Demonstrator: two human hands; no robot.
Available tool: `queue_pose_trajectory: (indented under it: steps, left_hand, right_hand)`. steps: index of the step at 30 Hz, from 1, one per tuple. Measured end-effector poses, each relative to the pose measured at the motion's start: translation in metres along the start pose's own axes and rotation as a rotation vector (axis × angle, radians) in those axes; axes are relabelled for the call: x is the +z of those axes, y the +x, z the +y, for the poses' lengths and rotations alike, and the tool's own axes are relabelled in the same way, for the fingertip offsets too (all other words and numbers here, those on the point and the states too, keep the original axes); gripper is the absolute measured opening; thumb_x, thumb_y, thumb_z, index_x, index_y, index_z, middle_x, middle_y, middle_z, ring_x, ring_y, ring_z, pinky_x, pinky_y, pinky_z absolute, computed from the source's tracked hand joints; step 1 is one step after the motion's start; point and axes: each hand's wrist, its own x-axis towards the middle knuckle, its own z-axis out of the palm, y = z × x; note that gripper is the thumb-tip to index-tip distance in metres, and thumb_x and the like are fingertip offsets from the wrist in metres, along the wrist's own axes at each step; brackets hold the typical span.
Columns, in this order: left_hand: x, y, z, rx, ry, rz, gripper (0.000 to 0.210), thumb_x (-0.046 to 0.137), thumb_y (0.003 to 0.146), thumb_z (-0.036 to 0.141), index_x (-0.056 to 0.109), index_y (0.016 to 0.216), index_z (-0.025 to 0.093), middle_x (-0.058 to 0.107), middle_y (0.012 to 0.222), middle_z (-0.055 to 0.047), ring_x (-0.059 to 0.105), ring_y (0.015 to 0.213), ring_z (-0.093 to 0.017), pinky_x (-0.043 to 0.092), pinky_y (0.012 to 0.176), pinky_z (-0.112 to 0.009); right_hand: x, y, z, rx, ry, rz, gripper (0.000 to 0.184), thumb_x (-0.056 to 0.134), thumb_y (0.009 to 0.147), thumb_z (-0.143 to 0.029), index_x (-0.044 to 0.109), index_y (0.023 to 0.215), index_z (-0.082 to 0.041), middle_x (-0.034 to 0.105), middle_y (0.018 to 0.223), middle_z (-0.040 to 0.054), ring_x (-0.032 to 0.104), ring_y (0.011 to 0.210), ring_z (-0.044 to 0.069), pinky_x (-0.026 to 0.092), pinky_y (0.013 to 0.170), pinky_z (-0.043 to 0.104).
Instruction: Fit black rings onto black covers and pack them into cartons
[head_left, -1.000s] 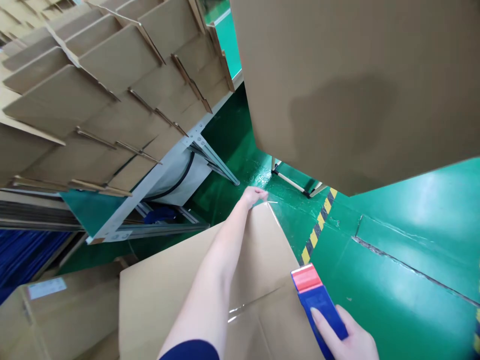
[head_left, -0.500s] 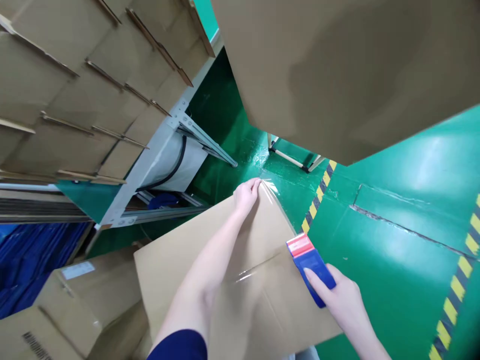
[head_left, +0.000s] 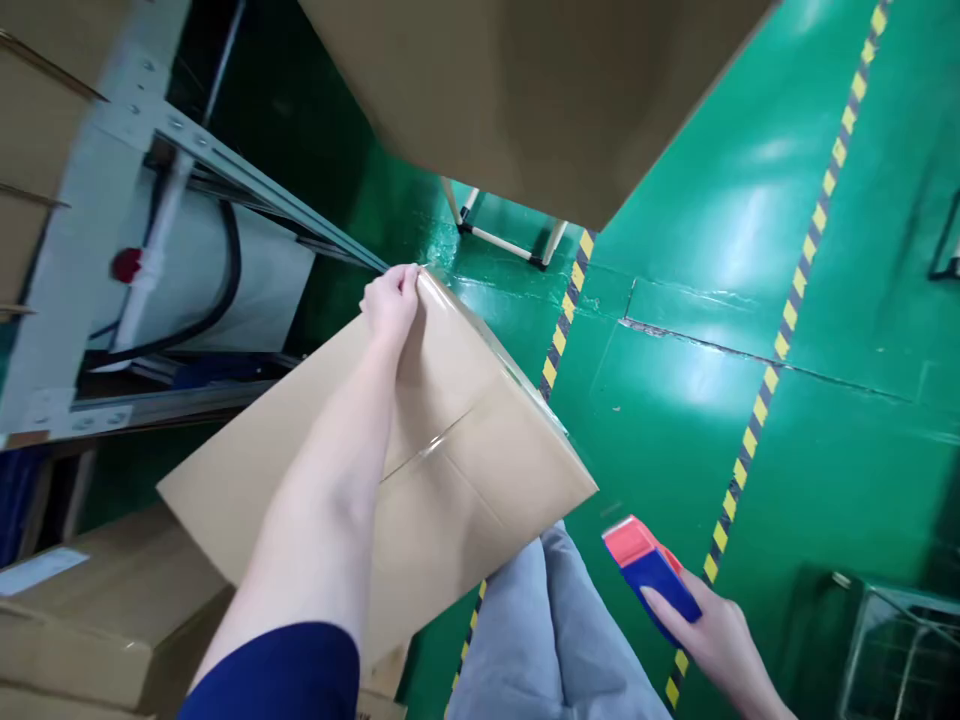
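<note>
My left hand (head_left: 391, 300) grips the far corner of a cardboard box (head_left: 480, 440), fingers closed over its edge. The box sits tilted in front of my legs, with a shiny strip of clear tape along its right edge and a seam across its face. Off the box's near right corner, my right hand (head_left: 712, 625) is wrapped around a blue and red tape dispenser (head_left: 660, 590). The dispenser's red end points up and left, apart from the box. My palm hides part of its handle.
Another large cardboard box (head_left: 525, 100) looms at the top. A metal frame (head_left: 247, 175) stands at left, above stacked cartons (head_left: 105, 620). Yellow-black floor tape (head_left: 780, 340) crosses the green floor. A dark crate (head_left: 900, 650) is at lower right.
The tape dispenser has moved away from the box's right edge, to the right and down. My left hand keeps its corner grip. The view has shifted right, bringing my legs into sight.
</note>
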Motion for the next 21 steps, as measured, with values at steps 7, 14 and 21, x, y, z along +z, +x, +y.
queue_pose_trajectory:
  steps: [7,14,21]
  left_hand:
    - [0.003,0.0,0.005,0.129,0.004,0.097,0.045,0.034,0.103,0.042,0.058,0.123,0.009,0.062,0.132,-0.005,0.047,0.13,-0.022,0.031,0.113,-0.041]
    - [-0.006,-0.24,-0.031,0.403,0.0,0.151,0.06,0.031,0.099,0.043,0.028,0.152,0.015,0.03,0.16,-0.015,0.019,0.15,-0.026,0.011,0.123,-0.051]
    - [0.034,-0.394,-0.038,0.554,0.368,-0.353,0.077,0.053,0.087,0.057,0.033,0.152,0.021,0.032,0.156,-0.019,0.025,0.147,-0.039,-0.006,0.117,-0.068]
  right_hand:
    - [0.014,0.031,0.018,0.005,-0.14,-0.032,0.049,0.05,0.081,-0.071,0.068,0.087,-0.025,0.069,0.065,0.0023,0.069,0.065,0.026,0.047,0.058,0.032]
    - [0.05,0.078,0.008,0.062,-0.295,-0.04,0.051,0.048,0.086,-0.065,0.069,0.094,-0.019,0.074,0.08,0.0139,0.071,0.078,0.032,0.046,0.062,0.035]
    - [0.019,0.042,0.047,-0.163,0.172,0.013,0.05,0.053,0.081,-0.067,0.068,0.085,-0.019,0.071,0.071,0.0045,0.066,0.066,0.022,0.046,0.06,0.029]
